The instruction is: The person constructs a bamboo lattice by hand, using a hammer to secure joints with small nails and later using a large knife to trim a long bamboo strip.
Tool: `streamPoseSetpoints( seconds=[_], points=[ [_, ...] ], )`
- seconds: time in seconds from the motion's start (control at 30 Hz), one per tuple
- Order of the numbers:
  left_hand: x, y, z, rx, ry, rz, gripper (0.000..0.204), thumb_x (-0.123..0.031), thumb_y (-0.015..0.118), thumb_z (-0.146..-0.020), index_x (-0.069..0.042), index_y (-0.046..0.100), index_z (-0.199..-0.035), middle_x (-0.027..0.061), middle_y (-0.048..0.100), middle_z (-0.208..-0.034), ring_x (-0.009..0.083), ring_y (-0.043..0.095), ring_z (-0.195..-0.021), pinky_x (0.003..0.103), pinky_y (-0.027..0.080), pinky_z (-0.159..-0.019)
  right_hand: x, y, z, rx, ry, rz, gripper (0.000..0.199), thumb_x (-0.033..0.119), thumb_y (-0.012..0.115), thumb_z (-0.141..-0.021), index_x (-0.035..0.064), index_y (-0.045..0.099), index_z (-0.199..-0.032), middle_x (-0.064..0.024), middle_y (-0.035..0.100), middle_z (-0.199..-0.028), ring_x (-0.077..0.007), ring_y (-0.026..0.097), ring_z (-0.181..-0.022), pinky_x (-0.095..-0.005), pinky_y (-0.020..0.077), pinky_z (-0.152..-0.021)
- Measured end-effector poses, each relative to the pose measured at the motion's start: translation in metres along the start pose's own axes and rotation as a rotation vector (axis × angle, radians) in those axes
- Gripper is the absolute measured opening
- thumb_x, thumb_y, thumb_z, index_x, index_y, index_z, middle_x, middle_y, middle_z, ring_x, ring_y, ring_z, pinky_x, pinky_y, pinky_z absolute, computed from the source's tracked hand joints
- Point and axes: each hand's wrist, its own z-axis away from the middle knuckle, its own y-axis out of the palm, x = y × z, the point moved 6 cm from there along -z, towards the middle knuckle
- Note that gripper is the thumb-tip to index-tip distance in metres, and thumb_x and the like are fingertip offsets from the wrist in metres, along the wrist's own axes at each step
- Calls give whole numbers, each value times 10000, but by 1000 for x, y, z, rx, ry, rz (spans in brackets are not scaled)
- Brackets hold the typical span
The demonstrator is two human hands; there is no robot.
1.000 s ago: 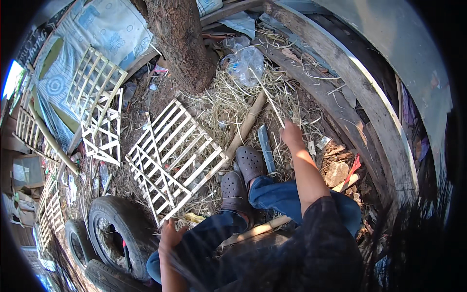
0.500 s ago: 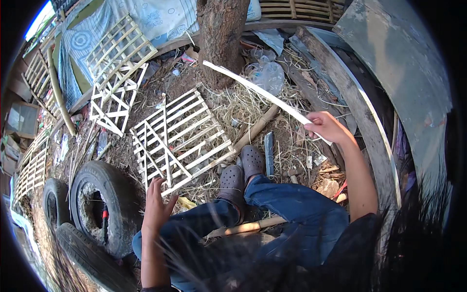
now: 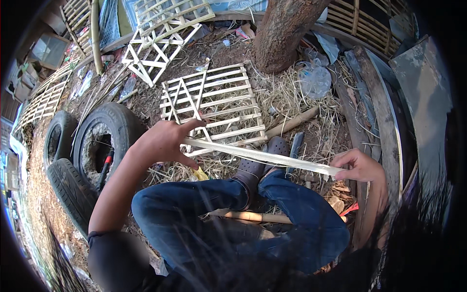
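A long pale bamboo strip stretches across in front of me, over my shoes. My right hand pinches its right end between thumb and fingers. At the strip's other end is my left hand, its thumb and forefinger spread wide with the strip's tip between them; I see no closed grip there. Just beyond, a slatted bamboo lattice panel lies on the ground, with several crossing diagonal strips at its left side.
Old tyres stand at the left, one with a red-and-black tool in it. A tree trunk rises at the back, near more lattice panels. Planks line the right. A bamboo pole lies between my legs.
The strip has swung from pointing far ahead to lying crosswise nearer me. My left hand has risen to its far end. The view has shifted, so the surroundings sit farther right.
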Motion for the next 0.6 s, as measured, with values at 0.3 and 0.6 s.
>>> streamPoseSetpoints(
  seconds=[0.3,0.6],
  points=[
    [12,21,12,9,-51,340,1015,-443,915,-540,-35,413,-1322,172,675,-759,298,691,-777,360,516,-745,27,-30,2,-679,37,467,680,112,789,-699,56,500,-1312,-147,569,-1231,-295,547,-1124,-398,422,-973],
    [-24,58,7,-168,-196,589,1124,-559,822,-599,-58,242,-1421,148,571,-640,273,583,-632,354,454,-631,64,39,-47,-901,-515,426,619,133,742,-775,77,501,-1343,-191,491,-1329,-336,508,-1206,-412,414,-1000]
  ],
)
